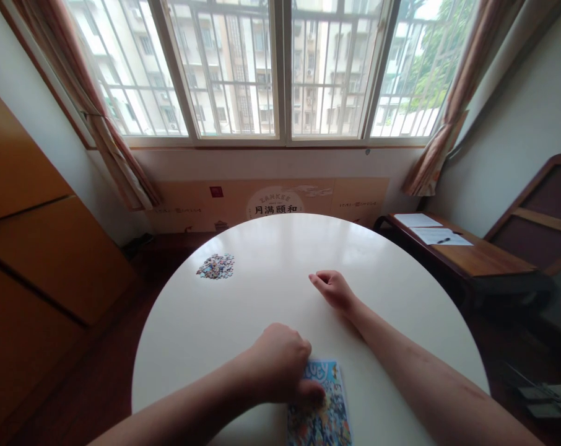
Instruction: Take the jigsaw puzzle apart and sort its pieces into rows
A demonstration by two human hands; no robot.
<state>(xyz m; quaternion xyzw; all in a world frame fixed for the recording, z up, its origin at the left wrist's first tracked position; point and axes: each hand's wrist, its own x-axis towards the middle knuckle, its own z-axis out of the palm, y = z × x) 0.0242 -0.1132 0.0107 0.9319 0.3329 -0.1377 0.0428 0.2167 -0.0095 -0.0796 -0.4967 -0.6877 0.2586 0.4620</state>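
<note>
My left hand (pixel 280 362) is closed over the upper left of a colourful picture card (pixel 324 418) near the front edge of the table. Its thumb lies on the card's printed face, while the other fingers curl down out of sight. Part of the white lettering on the card's blue top is covered. Farther out, my right hand (pixel 335 289) rests on the tabletop, curled into a loose fist with nothing visible in it. A heap of small jigsaw puzzle pieces (pixel 217 266) lies toward the table's far left, apart from both hands.
The round white table (pixel 262 291) has a glossy top. To the right, a wooden bench (pixel 485 254) bears sheets of paper (pixel 441 236) and a dark pen (pixel 443 240). A wooden cabinet (pixel 25 248) stands at left. A printed board (pixel 182 201) leans below the barred window.
</note>
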